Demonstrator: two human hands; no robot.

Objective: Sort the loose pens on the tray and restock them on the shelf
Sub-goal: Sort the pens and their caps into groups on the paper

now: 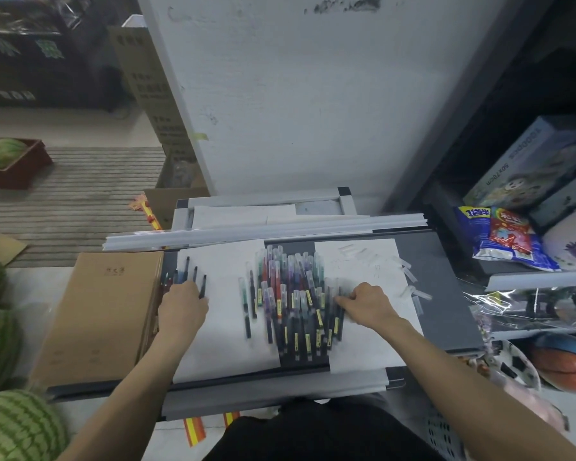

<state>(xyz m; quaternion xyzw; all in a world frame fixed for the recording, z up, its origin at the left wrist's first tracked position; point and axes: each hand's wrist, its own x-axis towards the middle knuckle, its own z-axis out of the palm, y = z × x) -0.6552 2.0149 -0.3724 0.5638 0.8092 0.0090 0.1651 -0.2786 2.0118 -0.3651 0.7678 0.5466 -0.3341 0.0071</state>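
Observation:
A heap of loose pens [291, 294] with clear caps and yellow labels lies in the middle of the dark grey tray [446, 287], partly on white paper sheets [223, 331]. My left hand [182, 309] holds a fan of several dark pens [193, 277] at the tray's left side, their tips pointing away from me. My right hand [366, 306] rests at the right edge of the heap, its fingers curled onto some pens there; motion blur hides the exact hold. Several loose clear caps [409, 281] lie to the right.
A brown cardboard box [107, 314] lies flat on the tray's left end. Long white rails [263, 231] lie across the back. A shelf on the right holds snack bags [502, 237] and a puzzle box [529, 161]. Watermelons [14, 427] sit at the left, balls [562, 364] low on the right.

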